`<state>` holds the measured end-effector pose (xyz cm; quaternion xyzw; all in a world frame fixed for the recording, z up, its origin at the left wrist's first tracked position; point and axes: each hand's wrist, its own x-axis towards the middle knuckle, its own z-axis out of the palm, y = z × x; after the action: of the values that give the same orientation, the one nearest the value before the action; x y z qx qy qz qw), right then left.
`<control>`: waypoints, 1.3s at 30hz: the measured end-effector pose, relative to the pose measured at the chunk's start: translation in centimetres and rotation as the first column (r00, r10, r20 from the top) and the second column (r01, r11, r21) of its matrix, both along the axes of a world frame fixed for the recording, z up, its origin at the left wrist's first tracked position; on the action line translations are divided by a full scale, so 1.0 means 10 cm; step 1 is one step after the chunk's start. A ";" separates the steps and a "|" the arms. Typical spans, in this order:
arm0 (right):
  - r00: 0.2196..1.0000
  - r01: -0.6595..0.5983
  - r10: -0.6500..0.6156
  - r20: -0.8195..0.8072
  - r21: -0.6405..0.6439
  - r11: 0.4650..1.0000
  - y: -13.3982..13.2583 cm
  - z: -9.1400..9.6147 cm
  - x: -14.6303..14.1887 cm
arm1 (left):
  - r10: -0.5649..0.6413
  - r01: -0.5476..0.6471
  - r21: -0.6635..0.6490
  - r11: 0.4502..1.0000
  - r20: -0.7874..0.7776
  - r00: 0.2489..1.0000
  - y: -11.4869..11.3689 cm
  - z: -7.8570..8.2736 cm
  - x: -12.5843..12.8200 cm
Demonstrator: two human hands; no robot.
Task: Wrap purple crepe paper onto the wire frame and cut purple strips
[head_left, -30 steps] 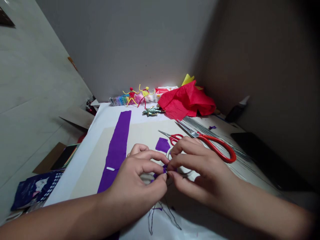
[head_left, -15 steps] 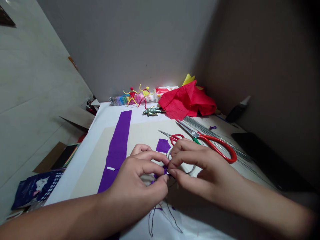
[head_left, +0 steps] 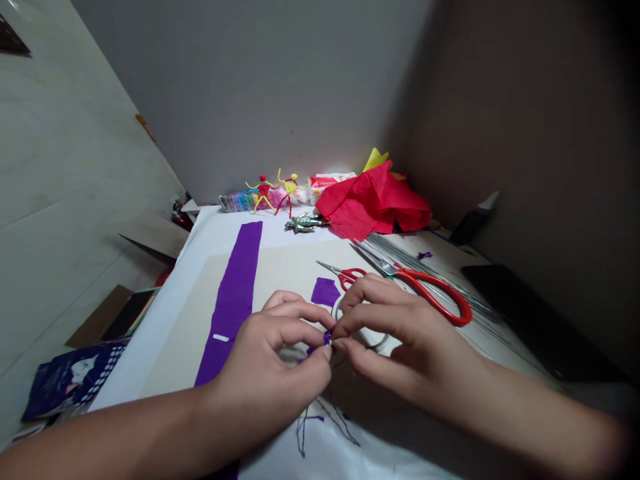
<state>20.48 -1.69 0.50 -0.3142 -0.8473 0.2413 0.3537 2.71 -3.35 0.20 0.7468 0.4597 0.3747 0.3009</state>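
Observation:
Just above the table, my left hand [head_left: 283, 347] pinches a small purple-wrapped wire piece [head_left: 327, 337] between thumb and fingers. My right hand [head_left: 395, 327] is closed at the same spot, its thumb and index fingertips meeting at the piece's right end. Thin dark bent wires [head_left: 303, 433] hang down beneath the hands. Fingers hide most of the wrapped piece. To the left lies a long purple paper strip [head_left: 234, 287] with a short white stick [head_left: 221, 338] on it. A small purple paper scrap [head_left: 325, 291] rests just beyond my fingers, near a white ring [head_left: 383, 343] partly hidden by my right hand.
Small red scissors [head_left: 345, 272] and large red-handled scissors [head_left: 430, 287] lie beyond my right hand, beside a bundle of grey wires [head_left: 400, 250]. At the back are crumpled red paper [head_left: 380, 200], two wire figures [head_left: 263, 193], and a metallic figurine [head_left: 305, 223]. A black slab [head_left: 530, 320] lies right.
Both hands stay pinched together and have shifted very slightly left. The dangling wires have swung up a little. Everything else on the table looks the same.

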 end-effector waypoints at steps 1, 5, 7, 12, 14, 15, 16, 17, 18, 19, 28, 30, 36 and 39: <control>1.000 0.018 -0.019 0.010 0.062 0.998 0.00 -0.01 -0.01 | 0.002 -0.002 -0.003 1.000 0.010 1.000 0.01 0.00 0.00; 0.992 0.103 -0.119 0.038 0.291 0.951 0.00 -0.08 -0.05 | 0.013 -0.012 -0.025 1.000 0.031 0.999 0.02 -0.02 0.01; 0.987 0.120 -0.150 0.054 0.364 0.923 0.00 -0.10 -0.06 | 0.022 -0.021 -0.028 0.999 0.031 0.999 0.02 -0.03 0.01; 0.977 0.099 -0.171 0.124 0.444 0.891 -0.02 -0.10 -0.06 | 0.047 -0.047 0.017 0.999 0.008 0.999 0.01 -0.06 0.02; 0.983 0.102 -0.156 0.097 0.417 0.903 -0.03 -0.08 -0.05 | 0.042 -0.042 0.038 0.998 -0.008 0.999 0.00 -0.06 0.02; 0.987 0.100 -0.141 0.080 0.382 0.919 -0.04 -0.06 -0.04 | 0.034 -0.033 0.046 0.998 -0.016 0.999 0.00 -0.06 0.03; 0.991 0.094 -0.122 0.064 0.331 0.939 -0.04 -0.05 -0.03 | 0.025 -0.024 0.054 0.998 -0.023 0.999 0.00 -0.05 0.03; 0.993 0.086 -0.103 0.051 0.267 0.960 -0.04 -0.04 -0.02 | 0.017 -0.015 0.059 0.998 -0.031 0.999 -0.01 -0.05 0.03; 0.996 0.075 -0.085 0.038 0.200 0.977 -0.04 -0.03 -0.02 | 0.010 -0.008 0.063 0.998 -0.037 0.999 -0.01 -0.04 0.04; 0.997 0.063 -0.067 0.025 0.134 0.989 -0.03 -0.02 -0.01 | 0.007 -0.005 0.065 0.998 -0.042 0.999 -0.01 -0.03 0.04; 0.999 0.020 -0.025 -0.034 -0.140 0.990 0.02 -0.04 0.00 | -0.006 0.012 0.079 0.997 -0.069 0.998 -0.01 -0.04 0.03; 1.000 0.025 -0.026 -0.009 -0.122 0.992 0.01 -0.04 0.00 | -0.006 0.013 0.093 0.996 -0.074 0.997 -0.01 -0.05 0.03; 0.994 0.048 -0.059 0.095 0.112 0.993 0.01 -0.02 0.00 | 0.017 -0.006 0.129 0.992 -0.085 0.996 -0.01 -0.04 0.03; 0.986 0.076 -0.110 0.127 0.247 0.966 -0.01 -0.03 -0.03 | 0.021 -0.010 0.136 0.991 -0.080 0.997 -0.01 -0.05 0.03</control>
<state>20.14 -1.75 0.20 -0.3244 -0.8774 0.0973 0.3398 3.05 -3.48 -0.31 0.7765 0.4510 0.3766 0.2278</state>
